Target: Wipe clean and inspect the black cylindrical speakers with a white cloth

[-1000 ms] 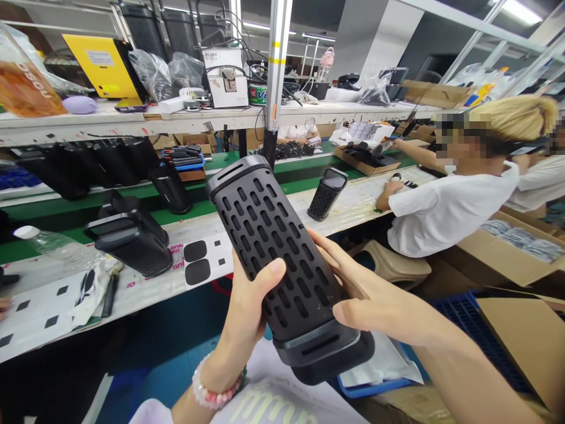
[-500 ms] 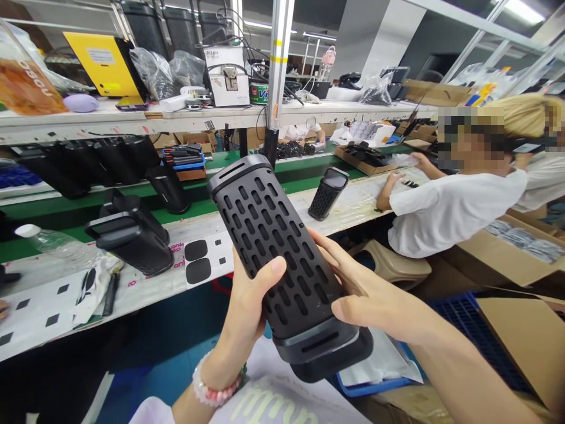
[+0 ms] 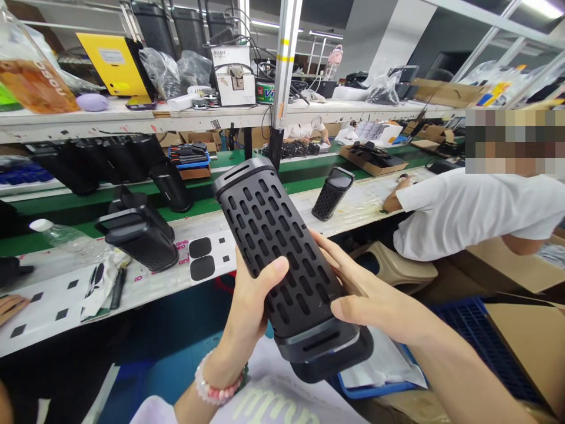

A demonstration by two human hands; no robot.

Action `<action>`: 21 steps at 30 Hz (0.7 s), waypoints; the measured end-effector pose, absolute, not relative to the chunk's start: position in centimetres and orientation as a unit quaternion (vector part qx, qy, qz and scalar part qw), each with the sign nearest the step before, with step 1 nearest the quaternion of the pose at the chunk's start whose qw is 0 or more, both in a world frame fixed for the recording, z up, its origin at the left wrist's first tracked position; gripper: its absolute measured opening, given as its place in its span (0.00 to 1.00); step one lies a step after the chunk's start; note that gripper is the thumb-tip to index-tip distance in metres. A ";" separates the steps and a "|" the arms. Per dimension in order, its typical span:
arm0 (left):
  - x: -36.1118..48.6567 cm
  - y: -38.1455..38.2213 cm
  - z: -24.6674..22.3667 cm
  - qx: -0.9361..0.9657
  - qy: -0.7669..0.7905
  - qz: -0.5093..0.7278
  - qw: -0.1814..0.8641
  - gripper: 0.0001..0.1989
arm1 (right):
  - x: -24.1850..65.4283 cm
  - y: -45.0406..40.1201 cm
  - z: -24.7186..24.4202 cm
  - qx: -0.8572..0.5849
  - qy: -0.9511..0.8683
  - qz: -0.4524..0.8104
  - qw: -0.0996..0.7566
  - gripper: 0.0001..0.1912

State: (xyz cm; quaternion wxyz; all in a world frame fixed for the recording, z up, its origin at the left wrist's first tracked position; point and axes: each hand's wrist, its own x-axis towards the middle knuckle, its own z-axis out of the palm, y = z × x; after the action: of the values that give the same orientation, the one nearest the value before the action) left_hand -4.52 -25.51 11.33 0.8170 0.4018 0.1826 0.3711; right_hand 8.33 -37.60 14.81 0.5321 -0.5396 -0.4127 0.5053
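Observation:
Both hands hold a black speaker casing (image 3: 276, 253), tilted, its slotted side facing me. My left hand (image 3: 256, 288) grips its left side, thumb lying over the slots. Around the lower right side wraps my right hand (image 3: 353, 288), thumb on the front near the bottom end. A black end piece (image 3: 338, 359) shows past the casing's lower end, with a gap between them; how the two join is hidden. On the bench beyond, a smaller-looking slotted black casing with a handle (image 3: 333, 194) stands upright. More black casings (image 3: 143, 235) stand on the left.
The white bench (image 3: 366, 197) runs beside a green conveyor (image 3: 293, 182). A sheet with black stickers (image 3: 202, 268), a clear bottle (image 3: 66, 238) and a black-handled tool (image 3: 118, 288) lie left. A co-worker in a white shirt (image 3: 468, 206) sits right. Another person's hand (image 3: 12, 306) is far left.
My view has turned slightly left. The casing and both hands keep the same hold. The co-worker on the right has leaned and turned; the other person's hand at far left shows more.

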 end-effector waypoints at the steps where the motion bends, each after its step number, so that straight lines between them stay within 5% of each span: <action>1: -4.5 -25.6 11.5 0.398 0.187 0.375 0.816 0.35 | 8.5 -37.6 14.7 -0.537 -0.412 0.501 0.539 0.48; 3: -4.4 -25.8 11.7 0.384 0.199 0.381 0.817 0.35 | 8.8 -37.9 14.5 -0.531 -0.409 0.459 0.582 0.40; 7: -4.3 -25.8 11.7 0.354 0.219 0.373 0.829 0.34 | 8.8 -38.7 14.8 -0.451 -0.364 0.291 0.761 0.03; 10: -4.3 -25.7 11.5 0.348 0.230 0.366 0.832 0.34 | 8.4 -39.4 15.1 -0.404 -0.361 0.263 0.799 0.09; 21: -3.9 -26.3 11.3 0.375 0.234 0.330 0.834 0.32 | 7.2 -41.7 14.3 -0.476 -0.464 0.182 0.725 0.11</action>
State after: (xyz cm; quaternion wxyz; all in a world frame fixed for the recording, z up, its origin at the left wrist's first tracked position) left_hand -3.95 -26.34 11.33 0.8341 0.3749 0.2338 0.3302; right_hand 7.16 -41.70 14.28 0.7245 -0.4758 -0.4643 0.1821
